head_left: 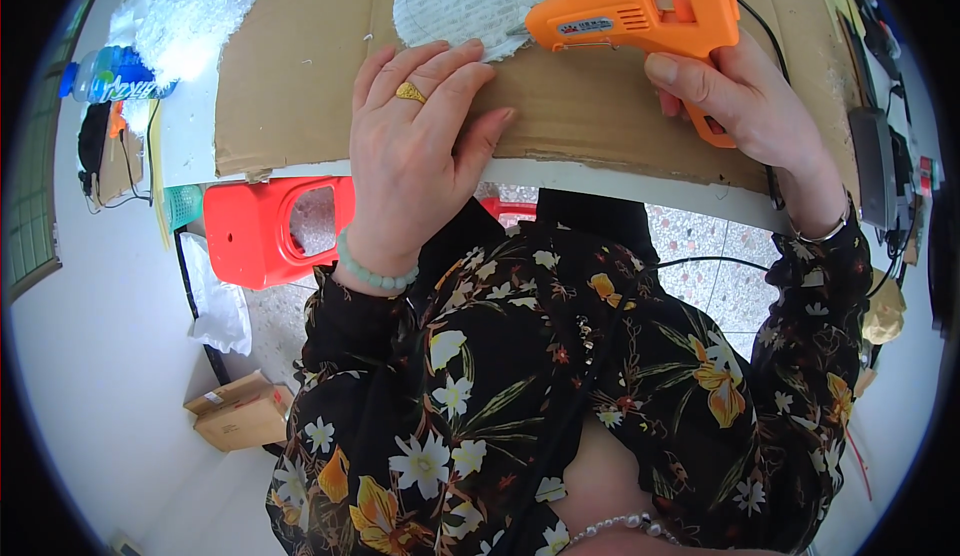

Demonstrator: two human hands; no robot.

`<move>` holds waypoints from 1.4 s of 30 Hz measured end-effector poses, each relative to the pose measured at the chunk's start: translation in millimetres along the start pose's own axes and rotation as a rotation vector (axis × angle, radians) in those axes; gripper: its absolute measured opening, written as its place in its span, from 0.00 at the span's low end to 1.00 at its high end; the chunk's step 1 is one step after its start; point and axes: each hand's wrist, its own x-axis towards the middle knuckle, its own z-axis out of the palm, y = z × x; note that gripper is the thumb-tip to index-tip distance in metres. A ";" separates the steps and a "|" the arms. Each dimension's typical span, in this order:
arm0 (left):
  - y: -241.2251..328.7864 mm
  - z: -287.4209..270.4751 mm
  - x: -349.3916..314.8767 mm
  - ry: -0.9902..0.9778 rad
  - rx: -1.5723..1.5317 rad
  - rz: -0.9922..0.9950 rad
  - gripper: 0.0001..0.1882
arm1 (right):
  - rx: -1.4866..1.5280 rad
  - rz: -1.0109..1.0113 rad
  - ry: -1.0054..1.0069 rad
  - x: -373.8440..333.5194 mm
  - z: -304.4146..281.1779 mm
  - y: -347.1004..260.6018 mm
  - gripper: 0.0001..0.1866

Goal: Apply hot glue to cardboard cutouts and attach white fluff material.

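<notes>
An orange hot glue gun [630,14] is gripped by its handle in my right hand [750,101], with its nozzle pointing left. The nozzle tip is at the right part of a white, oval-looking piece of loosely woven fabric [450,1] with frayed edges. This fabric lies on a brown cardboard sheet [290,86]. My left hand [420,141] rests palm down on the cardboard, fingers stretched out and thumb apart. Its fingertips are at the near edge of the fabric, and they seem to touch it. Whether glue is coming out is too small to tell.
A heap of shiny white fluffy material [195,11] sits at the far left, beside a blue-capped plastic bottle [115,74]. A black cable [765,26] runs past my right hand. Below the table edge are a red plastic stool [240,236] and a small cardboard box [240,416].
</notes>
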 end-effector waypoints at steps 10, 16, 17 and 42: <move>8.7 -0.5 -0.4 0.061 -0.151 -0.161 0.21 | 0.042 -0.100 0.069 1.2 14.2 0.5 0.24; 7.1 4.1 -2.7 0.134 -0.169 -0.100 0.25 | 0.024 0.005 -0.032 4.4 7.6 -8.3 0.27; 7.9 4.4 -2.1 0.134 -0.170 -0.097 0.25 | 0.016 0.006 -0.038 4.2 7.4 -9.0 0.27; 7.7 1.4 34.5 0.089 0.001 0.005 0.23 | 0.649 -0.162 0.479 24.2 -22.7 29.1 0.15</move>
